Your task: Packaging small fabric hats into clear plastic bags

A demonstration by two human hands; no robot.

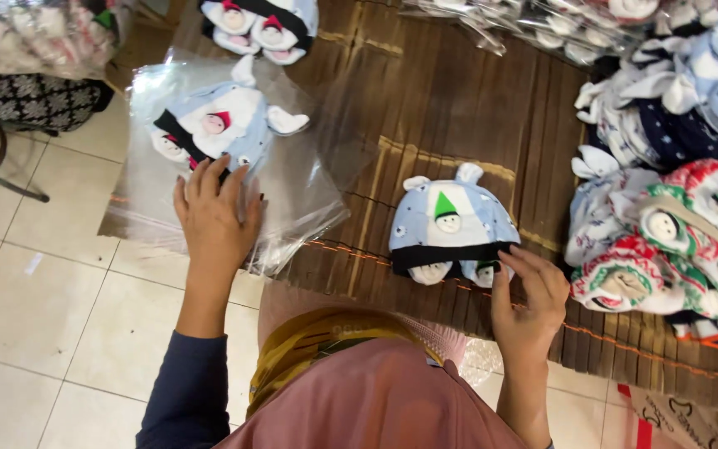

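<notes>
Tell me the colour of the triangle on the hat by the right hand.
Green triangle, on the light-blue hat; head view.

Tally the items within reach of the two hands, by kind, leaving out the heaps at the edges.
Pale blue baby hats: 2, one inside the bag under the left hand, one loose on the mat by the right hand
Clear plastic bags: 1
Total: 3

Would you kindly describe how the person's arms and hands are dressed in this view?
Both the left hand and the right hand are bare, with no gloves or visible rings. The left arm wears a dark navy long sleeve ending below the wrist; the right forearm appears uncovered.
</notes>
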